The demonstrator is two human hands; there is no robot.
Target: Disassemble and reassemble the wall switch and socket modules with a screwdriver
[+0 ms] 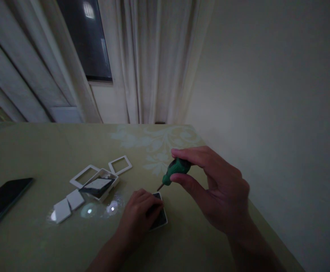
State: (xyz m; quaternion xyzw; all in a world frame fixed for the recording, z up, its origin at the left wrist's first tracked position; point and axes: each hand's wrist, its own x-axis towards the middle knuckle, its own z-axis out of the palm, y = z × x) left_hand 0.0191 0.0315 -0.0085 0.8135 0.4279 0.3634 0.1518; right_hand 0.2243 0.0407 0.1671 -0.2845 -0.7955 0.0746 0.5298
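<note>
My right hand [216,185] pinches a small screwdriver with a green handle [174,170]. Its metal tip points down and left, ending at the far corner of a small square switch module [160,219] with a white rim and dark middle. My left hand [140,215] lies on top of that module, fingers curled over it and pressing it against the yellow-green tablecloth [40,234]. Most of the module is hidden under those fingers.
Left of the hands lie white switch parts: two square frames [120,165] [83,176], a tray-like housing with a shiny plate [99,186] and two small white rocker caps [68,204]. A dark phone [3,202] rests at the far left. Curtains, a dark window and a wall stand behind.
</note>
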